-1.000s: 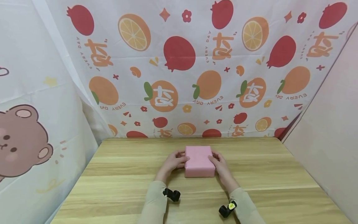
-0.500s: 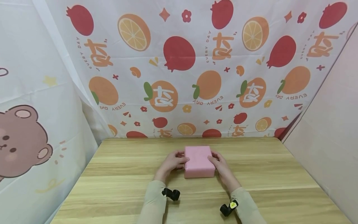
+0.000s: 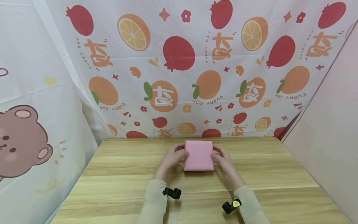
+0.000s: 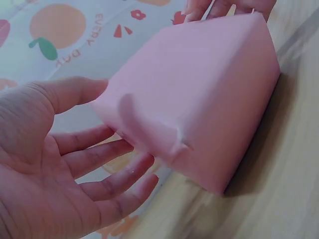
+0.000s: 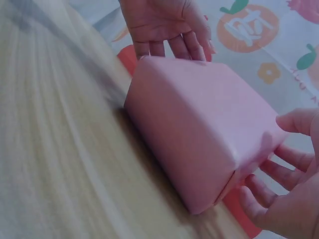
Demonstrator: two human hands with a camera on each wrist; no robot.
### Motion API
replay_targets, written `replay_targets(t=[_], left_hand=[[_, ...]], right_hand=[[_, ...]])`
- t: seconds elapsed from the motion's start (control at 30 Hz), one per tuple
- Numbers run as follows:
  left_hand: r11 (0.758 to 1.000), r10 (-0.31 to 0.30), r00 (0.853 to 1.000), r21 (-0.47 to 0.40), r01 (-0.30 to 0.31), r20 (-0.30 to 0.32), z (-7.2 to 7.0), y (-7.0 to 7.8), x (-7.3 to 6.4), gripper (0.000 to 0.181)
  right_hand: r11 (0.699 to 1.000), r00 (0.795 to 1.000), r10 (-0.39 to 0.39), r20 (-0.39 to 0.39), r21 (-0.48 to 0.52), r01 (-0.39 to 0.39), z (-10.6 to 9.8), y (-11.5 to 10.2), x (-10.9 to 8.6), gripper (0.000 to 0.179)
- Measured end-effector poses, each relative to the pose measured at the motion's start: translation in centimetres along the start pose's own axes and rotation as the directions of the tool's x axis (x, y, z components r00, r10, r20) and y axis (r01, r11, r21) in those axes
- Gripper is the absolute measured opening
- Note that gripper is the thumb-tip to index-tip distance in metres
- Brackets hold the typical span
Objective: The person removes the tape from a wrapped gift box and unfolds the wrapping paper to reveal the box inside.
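Note:
Between both hands is a pink box (image 3: 198, 155), which looks wrapped in smooth paper with a folded seam at its end in the left wrist view. It is tipped so its broad face is turned towards the head camera, its lower edge close over the table. My left hand (image 3: 172, 157) grips its left side, thumb at the edge of the broad face and fingers (image 4: 114, 184) along the folded end. On the opposite side my right hand (image 3: 223, 158) holds it likewise, thumb (image 5: 294, 122) at the edge. The underside is hidden.
The wooden table (image 3: 117, 186) spreads around the box on all sides. Behind its far edge hangs a white cloth (image 3: 179, 77) printed with fruit, and a cloth with a bear (image 3: 22, 140) hangs on the left. A pale wall (image 3: 332, 124) borders the right.
The box has tipped back, its far edge rising, so its front side has gone from the head view. Both hands have turned with it and keep their hold.

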State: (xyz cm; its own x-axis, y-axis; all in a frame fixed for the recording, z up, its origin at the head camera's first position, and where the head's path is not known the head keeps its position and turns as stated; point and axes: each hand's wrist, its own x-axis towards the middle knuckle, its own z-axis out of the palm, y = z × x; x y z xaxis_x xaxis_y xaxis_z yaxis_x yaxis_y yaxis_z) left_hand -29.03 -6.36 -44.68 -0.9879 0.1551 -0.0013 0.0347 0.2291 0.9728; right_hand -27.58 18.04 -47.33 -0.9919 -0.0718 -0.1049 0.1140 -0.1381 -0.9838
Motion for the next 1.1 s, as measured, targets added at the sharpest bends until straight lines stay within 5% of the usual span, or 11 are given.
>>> replay_targets(t=[0.57,0.87,1.1], left_hand=[[0.989,-0.043,0.989,-0.148,0.022,-0.142,0.7,1.7,-0.4,0.038],[0.975,-0.046,0.977,-0.223,-0.002,-0.207,1.2,1.9,-0.4,0.034],[0.961,-0.037,0.979,-0.276,-0.021,-0.201,1.3,1.6,-0.3,0.028]], right_hand=[[0.983,0.984,-0.140,-0.107,-0.131,0.125,1.1,-2.1,-0.7,0.045],[0.983,0.969,-0.179,-0.170,-0.065,0.170,1.6,-2.4,-1.1,0.033],[0.977,0.958,-0.210,-0.196,-0.009,0.212,1.4,-2.0,-0.9,0.019]])
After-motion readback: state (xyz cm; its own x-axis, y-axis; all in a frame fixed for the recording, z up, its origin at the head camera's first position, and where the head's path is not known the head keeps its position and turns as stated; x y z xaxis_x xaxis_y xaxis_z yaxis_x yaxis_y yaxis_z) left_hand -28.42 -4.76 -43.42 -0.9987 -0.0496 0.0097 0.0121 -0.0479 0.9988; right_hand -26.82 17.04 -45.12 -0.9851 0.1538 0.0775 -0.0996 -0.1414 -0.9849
